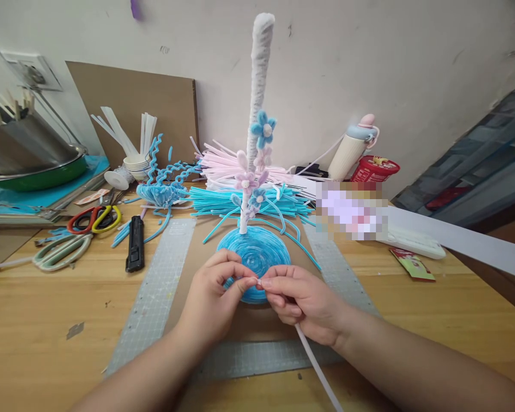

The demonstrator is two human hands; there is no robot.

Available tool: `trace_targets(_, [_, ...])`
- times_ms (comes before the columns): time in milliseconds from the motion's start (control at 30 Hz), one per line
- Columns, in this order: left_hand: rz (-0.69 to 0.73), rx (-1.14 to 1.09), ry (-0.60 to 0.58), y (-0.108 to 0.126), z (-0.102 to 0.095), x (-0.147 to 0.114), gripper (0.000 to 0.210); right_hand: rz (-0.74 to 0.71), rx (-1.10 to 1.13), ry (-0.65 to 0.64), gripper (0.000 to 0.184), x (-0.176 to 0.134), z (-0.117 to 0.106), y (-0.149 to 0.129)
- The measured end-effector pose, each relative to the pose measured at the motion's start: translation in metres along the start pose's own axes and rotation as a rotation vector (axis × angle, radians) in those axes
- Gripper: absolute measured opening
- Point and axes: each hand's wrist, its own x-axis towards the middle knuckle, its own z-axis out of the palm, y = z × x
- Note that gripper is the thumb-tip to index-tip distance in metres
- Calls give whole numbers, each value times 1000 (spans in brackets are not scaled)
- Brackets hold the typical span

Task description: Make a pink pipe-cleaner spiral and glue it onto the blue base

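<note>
A pale pink pipe cleaner [316,363] runs up from the front edge through my right hand [304,300]. My right thumb and fingers pinch its tip, while its tail hangs below my palm. Fingertip to fingertip with it, my left hand [218,292] is also closed on that tip, which the fingers mostly cover. Just behind both hands lies a round coiled blue pipe-cleaner base [261,249]. From its back edge rises a white wrapped post [260,74], bearing a blue flower [264,130], a pink flower [245,182] and a smaller blue flower [257,199].
Bundles of turquoise pipe cleaners [223,201] and pink pipe cleaners [225,166] lie behind the base. To the left are scissors [64,252], a black cutter [135,243] and a curly blue piece [161,193]. A bottle [349,151] and red tub [374,169] stand back right.
</note>
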Motion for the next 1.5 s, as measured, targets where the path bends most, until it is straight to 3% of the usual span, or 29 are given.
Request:
trace_targets(133, [303,401,-42,0,-2,-5,20,-39,-143,73,24,3,-4,3])
trace_targets(200, [328,447,-25,-1,-2,-6,19,-83,-193,72,25,6,-6,4])
trace_targets(300, [135,167,-8,-1,-2,-3,9,-76,-95,-15,23,9,-8,6])
trace_targets(400, [-92,-257,-88,-2,-1,1,9,-15,77,-123,21,10,-8,7])
trace_targets(500, [-216,-536,-158,-3,1,3,10,4,151,-164,20,10,-7,10])
trace_targets(700, [-434,-831,-99,-1,5,-1,12,11,140,-164,21,9,-5,11])
trace_targets(933, [-592,-1099,-179,4,11,-3,19,-10,119,-164,25,8,1,11])
trace_targets(1100, [-454,-850,-51,-1,9,-1,19,13,94,-134,21,6,-1,6])
trace_targets(1333, [-26,-94,40,-3,-4,1,8,5,17,-46,19,-1,-3,-3])
trace_targets(1500, [384,384,-12,3,-9,0,12,-34,-129,66,24,-1,-3,-2])
